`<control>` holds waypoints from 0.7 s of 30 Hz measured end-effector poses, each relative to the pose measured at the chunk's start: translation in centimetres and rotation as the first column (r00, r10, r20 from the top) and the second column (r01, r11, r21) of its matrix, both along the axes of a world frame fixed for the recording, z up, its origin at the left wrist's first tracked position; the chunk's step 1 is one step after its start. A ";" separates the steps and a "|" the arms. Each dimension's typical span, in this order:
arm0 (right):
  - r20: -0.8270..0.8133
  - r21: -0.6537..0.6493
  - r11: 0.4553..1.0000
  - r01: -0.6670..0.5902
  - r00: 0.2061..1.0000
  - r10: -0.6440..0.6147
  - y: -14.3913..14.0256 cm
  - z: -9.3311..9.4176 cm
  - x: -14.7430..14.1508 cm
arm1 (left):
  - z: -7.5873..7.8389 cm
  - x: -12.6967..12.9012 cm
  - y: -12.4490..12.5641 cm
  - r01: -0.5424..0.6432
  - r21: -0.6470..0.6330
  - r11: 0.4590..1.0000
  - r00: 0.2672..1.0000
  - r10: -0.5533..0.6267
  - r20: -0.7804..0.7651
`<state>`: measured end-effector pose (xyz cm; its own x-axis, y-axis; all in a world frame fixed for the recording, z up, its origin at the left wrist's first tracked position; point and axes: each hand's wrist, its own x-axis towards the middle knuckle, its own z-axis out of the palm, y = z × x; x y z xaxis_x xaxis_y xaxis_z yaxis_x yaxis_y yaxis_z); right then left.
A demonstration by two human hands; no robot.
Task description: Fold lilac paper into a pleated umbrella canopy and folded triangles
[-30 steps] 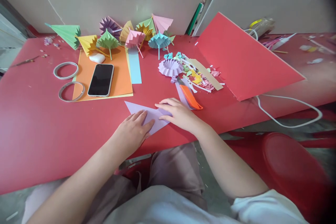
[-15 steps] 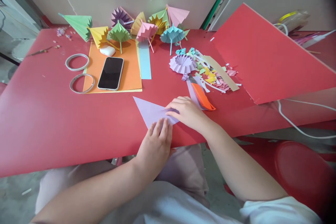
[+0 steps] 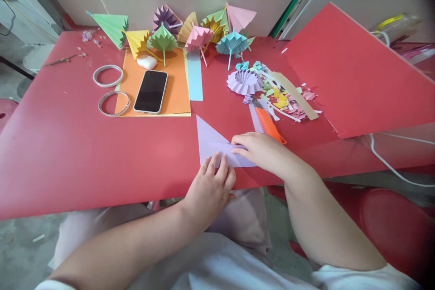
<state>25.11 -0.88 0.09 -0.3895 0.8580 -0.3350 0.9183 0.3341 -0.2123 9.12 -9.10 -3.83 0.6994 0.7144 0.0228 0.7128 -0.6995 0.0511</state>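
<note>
A light purple sheet of paper [image 3: 210, 141], folded to a triangle with one corner pointing up and left, lies near the table's front edge. My left hand [image 3: 213, 186] rests on its lower edge, fingers spread and pressing down. At the right side of the sheet, my right hand [image 3: 260, 149] pinches a flap that is folded over between thumb and fingers. Its fingertips partly cover that flap. Just behind my right hand lies an orange-handled cutter [image 3: 270, 124] on a purple paper strip [image 3: 254, 117].
Behind stand several folded paper umbrellas [image 3: 163, 40]. A phone [image 3: 151, 92] lies on orange paper [image 3: 178, 93], with two tape rolls [image 3: 114, 103] to its left. Paper scraps [image 3: 288, 102] and a pleated purple ring [image 3: 244, 82] lie right of centre, before a raised red board [image 3: 353, 77].
The purple paper has turned clockwise, its far corner now pointing more upward. A flap at its right now shows under my right fingers. Both hands stay on the sheet; the view has shifted slightly.
</note>
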 end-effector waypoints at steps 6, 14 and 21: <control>-0.047 0.082 0.996 0.039 0.998 -0.035 0.1 -0.4 0.3 | -0.4 -0.4 1.0 0.027 -0.024 0.999 0.996 -0.025 0.083; -0.219 0.165 0.985 0.041 0.976 -0.004 1.1 -2.0 -0.8 | -0.4 -0.5 1.2 0.028 -0.026 0.999 0.998 -0.026 0.057; -0.336 0.239 0.965 0.113 0.942 -0.027 0.5 -3.4 -0.3 | -0.7 -0.3 0.9 0.022 0.003 1.000 0.999 -0.022 0.040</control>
<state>24.80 -0.33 -3.34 -0.3763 0.9260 0.0305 0.8349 0.3532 -0.4221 8.83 -8.19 -4.53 0.7133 0.6988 0.0530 0.6948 -0.7151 0.0774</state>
